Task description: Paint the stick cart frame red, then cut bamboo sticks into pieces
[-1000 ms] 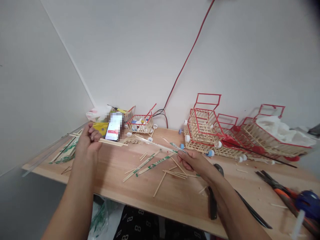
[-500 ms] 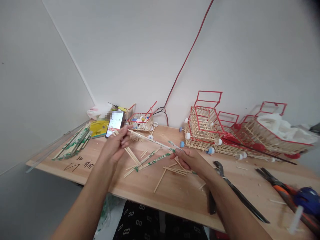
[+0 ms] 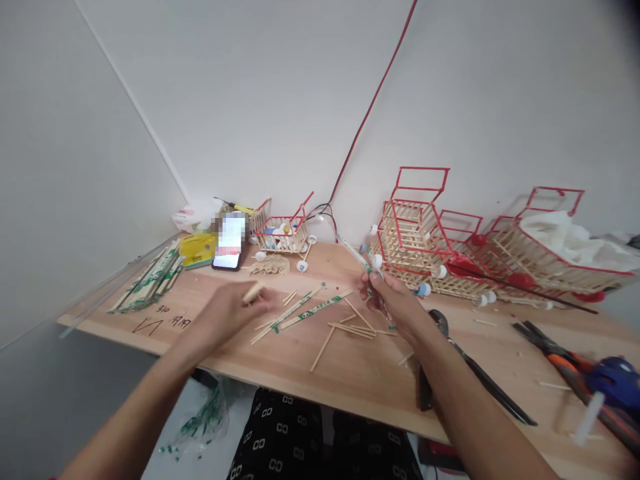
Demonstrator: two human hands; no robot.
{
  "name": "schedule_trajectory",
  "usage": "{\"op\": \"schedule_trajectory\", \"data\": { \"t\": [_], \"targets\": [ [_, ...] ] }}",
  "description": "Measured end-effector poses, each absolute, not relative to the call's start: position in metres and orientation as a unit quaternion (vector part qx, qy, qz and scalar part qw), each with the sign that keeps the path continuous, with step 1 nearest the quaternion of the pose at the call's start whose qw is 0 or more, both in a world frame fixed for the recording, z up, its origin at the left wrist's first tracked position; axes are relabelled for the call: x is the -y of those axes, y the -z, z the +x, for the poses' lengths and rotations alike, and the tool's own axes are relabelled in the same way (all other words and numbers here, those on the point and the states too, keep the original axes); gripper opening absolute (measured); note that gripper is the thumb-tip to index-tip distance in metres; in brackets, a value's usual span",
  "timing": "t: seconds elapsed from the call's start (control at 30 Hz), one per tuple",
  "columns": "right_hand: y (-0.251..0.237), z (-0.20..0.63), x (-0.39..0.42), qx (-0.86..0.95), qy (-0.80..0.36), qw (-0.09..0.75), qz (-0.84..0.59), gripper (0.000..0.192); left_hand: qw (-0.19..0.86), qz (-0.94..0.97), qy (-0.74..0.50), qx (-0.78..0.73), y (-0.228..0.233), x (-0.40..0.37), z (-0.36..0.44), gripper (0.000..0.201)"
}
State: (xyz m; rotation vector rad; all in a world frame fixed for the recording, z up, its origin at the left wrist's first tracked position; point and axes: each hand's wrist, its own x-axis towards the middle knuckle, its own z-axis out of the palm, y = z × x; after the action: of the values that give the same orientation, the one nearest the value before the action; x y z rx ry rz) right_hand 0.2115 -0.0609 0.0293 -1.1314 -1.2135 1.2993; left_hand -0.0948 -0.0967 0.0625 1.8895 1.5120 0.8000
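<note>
Since half a second ago your left hand point(image 3: 227, 313) has come down from in front of the phone point(image 3: 229, 245) to just above the surface point(image 3: 350, 380), and it has left the long wrapper that both hands held before. Now this hand is closed around a short wooden stick point(image 3: 254, 291), whose pale end shows above the fingers. Your right hand point(image 3: 395, 308) has turned the clear chopstick wrapper point(image 3: 363, 261) from lying across toward the left to pointing up and back, toward the wooden carts with red frames point(image 3: 415, 240). The fingers of this hand are pinched on the lower part of the wrapper, and the green printed end hangs below the hand.

Between your two hands lie two wrapped chopsticks with green print point(image 3: 305, 312) and some loose sticks point(image 3: 350, 328), in the same places as before. A bundle of wrapped chopsticks point(image 3: 150, 280) lies at the left edge, and black pliers point(image 3: 470, 373) lie just right of your right forearm.
</note>
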Motion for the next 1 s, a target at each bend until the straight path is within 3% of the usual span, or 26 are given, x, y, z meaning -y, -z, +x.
{"op": "schedule_trajectory", "data": {
  "t": [0.13, 0.3, 0.53, 0.7, 0.87, 1.0],
  "targets": [
    [-0.025, 0.212, 0.061, 0.510, -0.537, 0.493, -0.457, 0.045, 0.158, 0.763, -0.158, -0.606, -0.026, 0.100, -0.076, 0.013],
    [-0.025, 0.209, 0.062, 0.549, -0.528, 0.462, -0.454, 0.041, 0.135, 0.765, -0.136, -0.615, -0.017, 0.096, -0.077, 0.012],
    [-0.031, 0.206, 0.066, 0.495, -0.547, 0.498, -0.456, 0.048, 0.181, 0.751, -0.232, -0.591, -0.041, 0.093, -0.079, 0.018],
    [-0.028, 0.205, 0.063, 0.465, -0.580, 0.518, -0.424, 0.057, 0.311, 0.752, -0.254, -0.523, -0.055, 0.100, -0.055, 0.020],
    [-0.027, 0.201, 0.064, 0.467, -0.588, 0.516, -0.413, 0.050, 0.367, 0.758, -0.242, -0.483, -0.056, 0.106, -0.020, 0.014],
    [-0.033, 0.204, 0.065, 0.439, -0.543, 0.580, -0.419, 0.045, 0.390, 0.767, -0.226, -0.456, -0.051, 0.110, -0.003, 0.021]
  ]
}}
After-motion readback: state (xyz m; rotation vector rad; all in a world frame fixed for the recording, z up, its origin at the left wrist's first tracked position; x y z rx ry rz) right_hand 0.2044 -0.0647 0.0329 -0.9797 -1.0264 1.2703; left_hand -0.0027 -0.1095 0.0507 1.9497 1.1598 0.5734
